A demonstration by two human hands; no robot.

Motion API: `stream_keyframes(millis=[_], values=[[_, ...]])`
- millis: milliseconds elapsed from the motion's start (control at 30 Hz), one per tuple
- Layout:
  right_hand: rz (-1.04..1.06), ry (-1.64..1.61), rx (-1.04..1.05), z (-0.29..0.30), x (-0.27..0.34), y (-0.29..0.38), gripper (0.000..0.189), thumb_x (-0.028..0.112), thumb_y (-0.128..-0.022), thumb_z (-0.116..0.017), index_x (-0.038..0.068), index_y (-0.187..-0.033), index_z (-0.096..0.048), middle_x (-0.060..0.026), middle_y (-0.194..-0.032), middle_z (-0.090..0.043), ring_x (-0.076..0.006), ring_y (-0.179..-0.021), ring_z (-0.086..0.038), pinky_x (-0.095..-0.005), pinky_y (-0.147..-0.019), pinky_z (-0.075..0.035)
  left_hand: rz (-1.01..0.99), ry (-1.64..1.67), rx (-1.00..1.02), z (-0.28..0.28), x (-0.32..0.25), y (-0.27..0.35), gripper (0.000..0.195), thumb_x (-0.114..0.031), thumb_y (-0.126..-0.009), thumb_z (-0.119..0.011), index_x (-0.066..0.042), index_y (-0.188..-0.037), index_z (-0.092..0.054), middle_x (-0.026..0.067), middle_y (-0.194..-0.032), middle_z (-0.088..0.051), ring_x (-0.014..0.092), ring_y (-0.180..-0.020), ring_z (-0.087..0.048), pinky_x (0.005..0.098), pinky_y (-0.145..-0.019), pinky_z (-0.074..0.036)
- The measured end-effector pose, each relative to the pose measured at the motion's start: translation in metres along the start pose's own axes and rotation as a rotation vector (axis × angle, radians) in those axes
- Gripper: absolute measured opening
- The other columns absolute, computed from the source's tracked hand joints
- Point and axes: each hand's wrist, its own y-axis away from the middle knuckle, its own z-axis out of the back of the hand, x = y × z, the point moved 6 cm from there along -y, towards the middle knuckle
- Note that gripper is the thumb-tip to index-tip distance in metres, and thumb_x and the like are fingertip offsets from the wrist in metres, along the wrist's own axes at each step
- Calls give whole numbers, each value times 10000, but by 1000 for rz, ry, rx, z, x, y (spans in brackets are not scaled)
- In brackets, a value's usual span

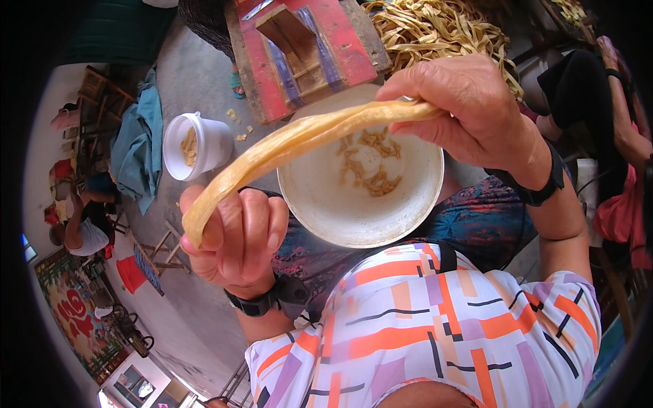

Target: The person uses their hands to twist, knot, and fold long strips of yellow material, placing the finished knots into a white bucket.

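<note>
A long, pliable yellowish strip [301, 133], apparently dried food, is stretched in a shallow arch between my hands. My right hand [459, 109] pinches its right end between thumb and fingers. Its other end bends down at my left hand [237, 239], held against the thumb and curled fingers. Below the strip is a large whitish basin [357, 224], in front of my torso and over my lap. Small yellow-brown pieces [380, 183] lie on the basin's bottom. The strip and my right hand cover part of its far side.
Beyond the basin stands a red-topped wooden bench [352, 30] carrying an upright wooden block [288, 30] and a metal blade [256, 9]. A heap of similar strips [438, 30] lies at upper right. A white bucket [217, 145] stands left. People sit at both sides.
</note>
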Motion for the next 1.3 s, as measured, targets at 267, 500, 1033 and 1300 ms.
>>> stream_keyframes(millis=[267,500,1033,1300], values=[[-303,-461,303,-55,19,27,373,404,-1002,-521,62,-973,-667,-177,-601,-547,-380,-580,-581,-464,-532,-437,42,-359,101,-19,13,0,253,-245,-774,-818,-71,-931,-721,271,-1383,-525,443,-1357,-432,537,-1073,-415],[-455,-794,300,-53,19,34,388,369,-1011,-540,8,-941,-664,-161,-633,-566,-304,-551,-557,-422,-518,-422,-330,-1882,243,-50,42,0,220,-142,-673,-838,-65,-848,-729,115,-1083,-669,231,-887,-628,326,-722,-487],[-884,-1759,271,-71,29,35,207,245,-923,-686,45,-949,-642,56,-735,-536,12,-533,-367,-172,-453,-253,-537,-1817,-104,-55,30,9,190,-91,-773,-746,-132,-958,-731,157,-1392,-550,372,-1394,-372,456,-1128,-295],[-885,-1247,196,-71,9,38,192,139,-931,-675,18,-1063,-604,-2,-934,-620,-35,-797,-553,-196,-706,-475,-473,-1818,-152,-37,36,19,224,-15,-845,-695,-92,-1053,-719,84,-1025,-699,257,-912,-658,418,-913,-479]])
